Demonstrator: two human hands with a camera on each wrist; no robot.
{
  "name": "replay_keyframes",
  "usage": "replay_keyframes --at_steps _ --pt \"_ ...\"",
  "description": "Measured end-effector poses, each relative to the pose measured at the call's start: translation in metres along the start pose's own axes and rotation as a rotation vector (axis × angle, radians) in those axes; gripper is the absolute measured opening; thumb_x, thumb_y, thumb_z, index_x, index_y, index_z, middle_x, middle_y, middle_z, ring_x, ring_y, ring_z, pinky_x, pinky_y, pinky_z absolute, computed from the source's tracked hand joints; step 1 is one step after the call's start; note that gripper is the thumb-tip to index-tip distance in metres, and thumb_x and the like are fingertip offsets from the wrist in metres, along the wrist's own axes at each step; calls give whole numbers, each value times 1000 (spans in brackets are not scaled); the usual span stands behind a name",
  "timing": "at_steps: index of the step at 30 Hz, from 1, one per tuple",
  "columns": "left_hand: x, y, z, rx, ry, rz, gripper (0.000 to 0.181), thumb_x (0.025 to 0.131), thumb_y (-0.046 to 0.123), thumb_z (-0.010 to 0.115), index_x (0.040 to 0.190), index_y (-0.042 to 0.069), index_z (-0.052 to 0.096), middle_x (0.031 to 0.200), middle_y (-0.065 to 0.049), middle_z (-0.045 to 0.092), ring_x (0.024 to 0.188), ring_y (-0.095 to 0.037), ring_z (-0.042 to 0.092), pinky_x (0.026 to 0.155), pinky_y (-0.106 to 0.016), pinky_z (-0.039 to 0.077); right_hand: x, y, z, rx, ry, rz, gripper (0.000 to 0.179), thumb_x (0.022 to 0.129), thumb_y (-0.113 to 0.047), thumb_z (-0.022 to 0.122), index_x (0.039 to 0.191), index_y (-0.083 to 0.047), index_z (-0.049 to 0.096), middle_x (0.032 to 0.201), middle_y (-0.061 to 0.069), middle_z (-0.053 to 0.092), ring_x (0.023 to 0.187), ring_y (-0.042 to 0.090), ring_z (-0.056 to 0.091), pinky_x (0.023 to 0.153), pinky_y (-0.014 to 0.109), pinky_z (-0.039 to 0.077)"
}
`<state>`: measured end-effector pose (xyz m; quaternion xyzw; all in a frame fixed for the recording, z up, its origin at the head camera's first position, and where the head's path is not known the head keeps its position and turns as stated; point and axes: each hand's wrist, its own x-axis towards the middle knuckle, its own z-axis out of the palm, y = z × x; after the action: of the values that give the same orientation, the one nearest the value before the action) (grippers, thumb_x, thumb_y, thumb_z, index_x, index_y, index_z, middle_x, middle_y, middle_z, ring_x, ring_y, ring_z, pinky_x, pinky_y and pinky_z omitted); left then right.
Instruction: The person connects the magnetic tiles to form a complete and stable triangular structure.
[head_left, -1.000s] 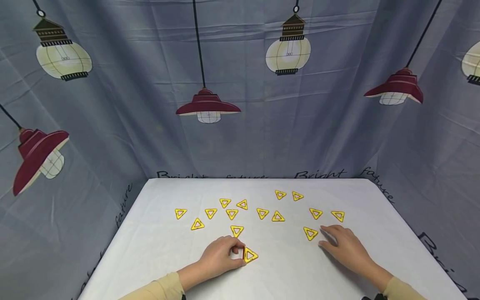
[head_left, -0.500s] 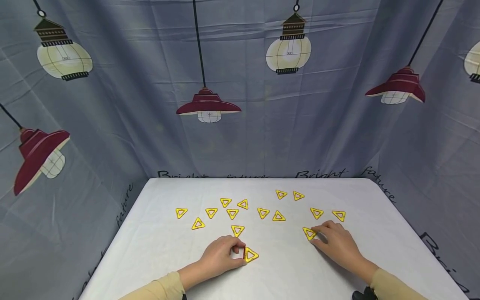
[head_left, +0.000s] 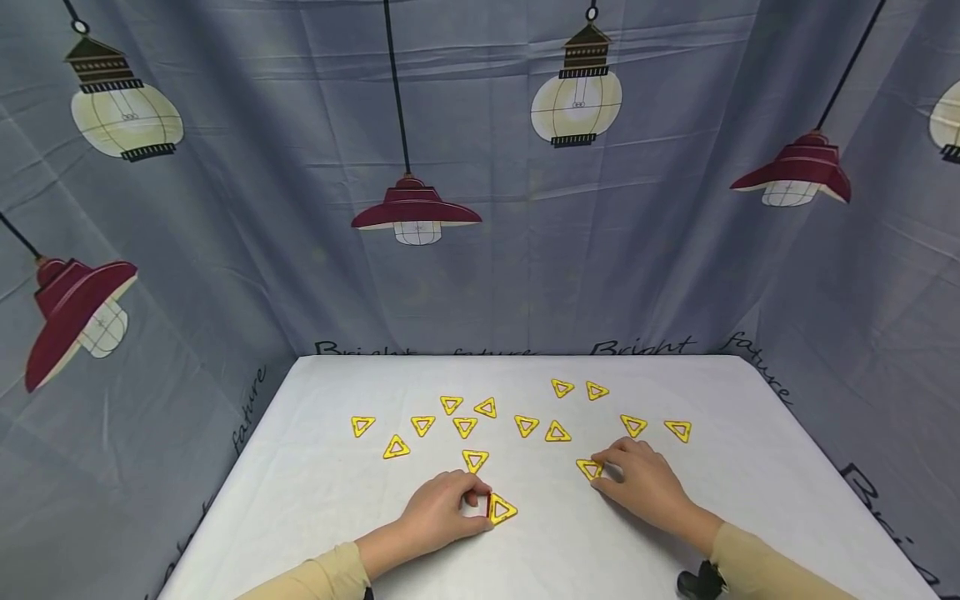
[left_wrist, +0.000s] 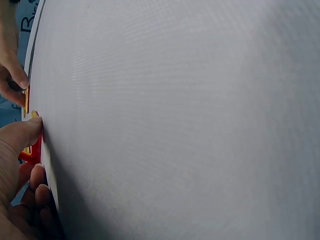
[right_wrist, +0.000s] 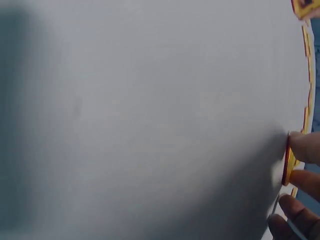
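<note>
My left hand [head_left: 442,510] pinches a small yellow triangle frame [head_left: 504,509] with an open centre, between thumb and forefinger near the front middle of the table. A red strip [head_left: 489,506] stands along its left side; in the left wrist view a red part [left_wrist: 36,147] shows between the fingers. Whether it is a second triangle frame, I cannot tell. To the right, my right hand [head_left: 645,483] pinches another yellow triangle frame [head_left: 587,469], low over or on the table. The right wrist view shows that frame [right_wrist: 288,160] edge-on, red beneath yellow, between thumb and finger.
Several more yellow triangle frames lie scattered across the white table [head_left: 315,508], among them one [head_left: 475,461] just behind my left hand and another [head_left: 633,426] just behind my right. A grey curtain [head_left: 637,275] printed with lamps surrounds the table's back and sides.
My right hand has reached the triangle frame near it, taken hold of it and brought it left, towards the other hand. My left hand and its frame have stayed in place.
</note>
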<state>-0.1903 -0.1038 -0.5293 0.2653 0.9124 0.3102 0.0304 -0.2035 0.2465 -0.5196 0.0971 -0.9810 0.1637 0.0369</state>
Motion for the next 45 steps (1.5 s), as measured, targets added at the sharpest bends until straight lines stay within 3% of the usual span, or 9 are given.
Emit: replay_keyframes --at_steps 7,11,17,30,38,45 --pt "0 0 1 6 3 8 34 81 38 87 109 25 73 85 19 57 73 1 46 65 -18 39 3 -20 8 50 -82 -31 41 80 -35 87 118 -25 76 107 -13 59 103 13 52 92 43 45" --pt "-1 2 0 3 6 20 34 81 38 87 109 24 73 85 18 57 73 1 46 64 -19 39 1 -23 11 32 -58 -28 47 79 -40 87 121 -22 74 109 -10 61 104 15 53 92 44 45" --pt "-1 2 -1 4 -4 0 35 81 39 87 110 25 73 85 19 57 73 1 46 65 -19 40 1 -21 14 5 -25 -4 45 78 -48 87 113 -23 75 109 -8 61 102 17 53 89 43 45" --pt "0 1 -1 -4 -10 -11 35 81 39 86 110 25 73 85 19 57 73 1 47 65 -19 40 5 -33 16 95 -26 34 38 73 -38 92 101 -21 72 105 -6 63 99 18 53 92 45 44" --pt "0 1 -2 -5 -7 -10 35 81 39 87 109 25 74 85 19 57 72 1 47 65 -19 40 8 -43 17 232 -70 64 39 74 -21 92 99 -19 62 80 -9 54 75 13 46 73 36 37" --pt "-1 0 -1 8 14 20 34 80 38 87 108 25 74 84 19 57 72 2 46 64 -18 39 9 -45 20 363 -83 59 34 80 -11 85 95 -18 56 75 -7 52 66 10 48 58 27 39"
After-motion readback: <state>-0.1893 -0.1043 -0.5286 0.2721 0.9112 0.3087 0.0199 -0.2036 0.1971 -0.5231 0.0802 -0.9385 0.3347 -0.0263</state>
